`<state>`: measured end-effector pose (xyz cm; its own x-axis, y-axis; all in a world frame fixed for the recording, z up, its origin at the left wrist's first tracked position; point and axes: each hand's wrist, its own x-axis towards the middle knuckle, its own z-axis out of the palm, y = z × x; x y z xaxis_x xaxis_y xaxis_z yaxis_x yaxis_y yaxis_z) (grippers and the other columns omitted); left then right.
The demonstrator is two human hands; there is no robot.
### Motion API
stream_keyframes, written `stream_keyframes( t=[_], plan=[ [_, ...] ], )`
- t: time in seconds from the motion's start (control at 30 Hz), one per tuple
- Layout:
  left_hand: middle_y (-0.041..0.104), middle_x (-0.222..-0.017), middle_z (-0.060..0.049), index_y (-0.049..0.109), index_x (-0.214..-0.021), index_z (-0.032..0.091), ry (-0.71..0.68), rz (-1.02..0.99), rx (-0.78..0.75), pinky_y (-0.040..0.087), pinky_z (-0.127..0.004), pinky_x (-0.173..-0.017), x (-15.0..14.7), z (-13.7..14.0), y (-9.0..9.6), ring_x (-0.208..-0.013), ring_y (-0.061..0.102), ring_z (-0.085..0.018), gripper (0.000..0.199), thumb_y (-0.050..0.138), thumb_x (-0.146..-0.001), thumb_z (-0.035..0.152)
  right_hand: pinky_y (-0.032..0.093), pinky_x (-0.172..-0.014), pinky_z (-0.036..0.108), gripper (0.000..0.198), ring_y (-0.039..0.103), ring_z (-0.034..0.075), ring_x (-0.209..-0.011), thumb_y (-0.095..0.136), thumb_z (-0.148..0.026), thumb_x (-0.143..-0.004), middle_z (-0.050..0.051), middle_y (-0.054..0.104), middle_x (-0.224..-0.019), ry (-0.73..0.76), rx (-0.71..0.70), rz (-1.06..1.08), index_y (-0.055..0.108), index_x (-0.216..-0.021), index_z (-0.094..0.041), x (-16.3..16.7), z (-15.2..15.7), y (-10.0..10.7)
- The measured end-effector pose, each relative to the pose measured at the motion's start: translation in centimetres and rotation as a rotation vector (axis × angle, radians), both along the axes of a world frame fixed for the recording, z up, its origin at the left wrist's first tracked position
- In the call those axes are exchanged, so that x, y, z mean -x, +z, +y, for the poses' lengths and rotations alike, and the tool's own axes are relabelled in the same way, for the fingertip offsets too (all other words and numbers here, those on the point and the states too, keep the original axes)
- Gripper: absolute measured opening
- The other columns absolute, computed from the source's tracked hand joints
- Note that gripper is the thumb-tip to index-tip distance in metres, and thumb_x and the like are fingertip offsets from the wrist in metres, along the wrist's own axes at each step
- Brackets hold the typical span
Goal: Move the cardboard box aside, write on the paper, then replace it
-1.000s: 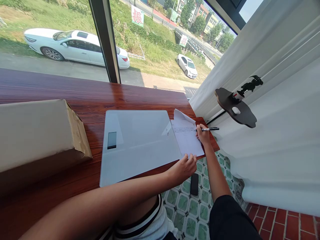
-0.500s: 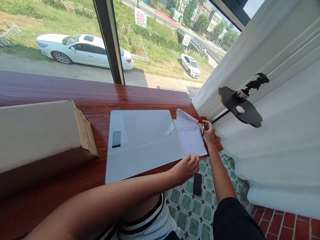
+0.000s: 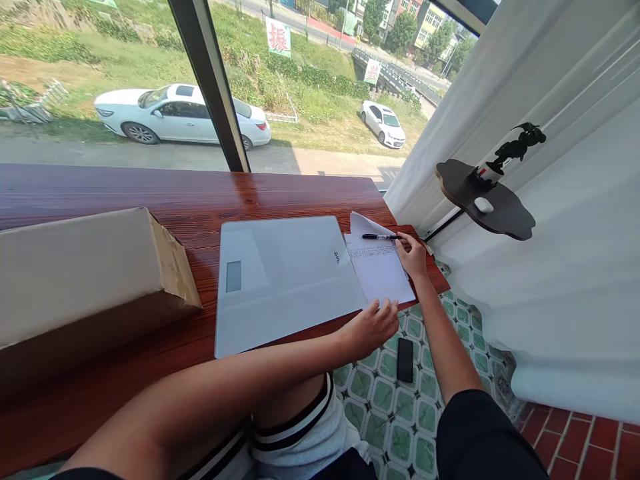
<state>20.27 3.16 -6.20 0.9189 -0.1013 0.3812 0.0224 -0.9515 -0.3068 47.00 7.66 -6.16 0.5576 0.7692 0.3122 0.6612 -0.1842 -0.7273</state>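
Loosely pinched at its tip by the right hand [image 3: 413, 256], the pen [image 3: 381, 237] lies across the paper [image 3: 379, 269] (left hand [image 3: 371, 326] open, steadying its near edge); it could be rolled off the tabletop [image 3: 280, 197].

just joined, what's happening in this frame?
A person sits at a reddish wooden counter by a window. The right hand rests at the far edge of a white sheet of paper with handwritten lines, fingertips at a black pen lying on the sheet's top. The left hand holds down the sheet's near edge, beside a flat white glass scale. A cardboard box sits further left.
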Motion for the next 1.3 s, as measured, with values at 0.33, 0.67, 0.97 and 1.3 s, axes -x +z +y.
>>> stream_keyframes(
  t=[0.33,0.67,0.97,1.3],
  plan=[
    [0.051,-0.146,-0.02,0.056,-0.132,0.014,0.005,0.035,-0.047,0.038,-0.045,-0.097,0.1,0.1,0.0,-0.127,0.051,-0.032,0.044,0.047,-0.091,0.027,0.051,-0.093,0.039,0.047,0.067,0.024,-0.1,0.046,-0.045,-0.089,0.011,0.071,-0.111,0.002,-0.029,-0.072,0.072,-0.112,-0.013,0.2,0.4,-0.1],
    [0.047,-0.151,-0.018,0.052,-0.138,0.019,-0.078,0.054,-0.007,0.04,-0.043,-0.1,0.7,0.7,1.3,-0.129,0.051,-0.03,0.047,0.051,-0.092,0.028,0.049,-0.092,0.037,0.044,0.067,0.023,-0.095,0.045,-0.046,-0.09,0.011,0.072,-0.105,0.074,-0.066,-0.065,0.072,-0.106,-0.014,0.2,0.6,-0.5],
    [0.053,-0.148,-0.009,0.054,-0.137,0.025,-0.287,0.068,-0.009,0.041,-0.04,-0.105,5.6,-0.4,4.5,-0.127,0.052,-0.022,0.041,0.044,-0.097,0.025,0.049,-0.086,0.037,0.05,0.061,0.022,-0.089,0.044,-0.049,-0.09,0.014,0.066,-0.102,0.119,-0.051,-0.138,0.074,-0.108,-0.013,0.2,0.8,-0.9],
    [0.067,-0.125,-0.009,0.06,-0.128,0.02,0.099,-0.142,0.262,0.046,-0.04,-0.101,16.6,-3.3,2.4,-0.115,0.058,-0.022,0.04,0.055,-0.088,0.024,0.049,-0.086,0.038,0.051,0.06,0.022,-0.087,0.044,-0.051,-0.091,0.012,0.067,-0.102,0.153,-0.023,-0.138,0.07,-0.116,-0.015,-0.1,0.7,-0.9]
  ],
)
